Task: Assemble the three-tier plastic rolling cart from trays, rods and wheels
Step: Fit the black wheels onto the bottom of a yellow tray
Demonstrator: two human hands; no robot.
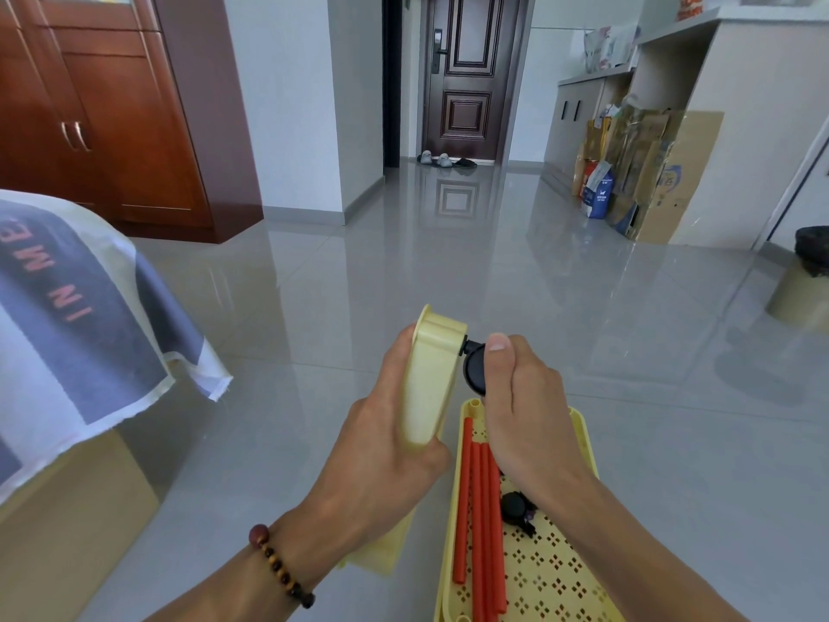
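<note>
One wheel (474,369) going in now: black caster, stem pointed at corner socket of held yellow tray (429,379). Left hand (381,460) wrapped closed around tray's edge, tray held up on its side above floor (448,271). Right hand (522,397) pinched shut on wheel, thumb on top, fingers behind. Stem looks partly seated or just at socket mouth; cannot tell depth.

To do well, by judgement:
- Keep stem square to socket, no tilt; push straight along stem axis.
- Brace tray corner hard with left grip close to socket, so thin plastic wall does not flex.
- Press on wheel housing, not rolling disc, to avoid slip.
- Push until shoulder sits flush against corner; probably a click or firm stop.
- Tug lightly afterwards to check hold.

Elsewhere: second yellow tray (583,446) flat on floor just below hands, holding orange rods (482,523) bundled along its left side and spare black wheels (516,509) beside them. Further yellow part (381,554) under left wrist, mostly hidden. Risk: wheel slipping from pinch and falling into tray below; low consequence.
</note>
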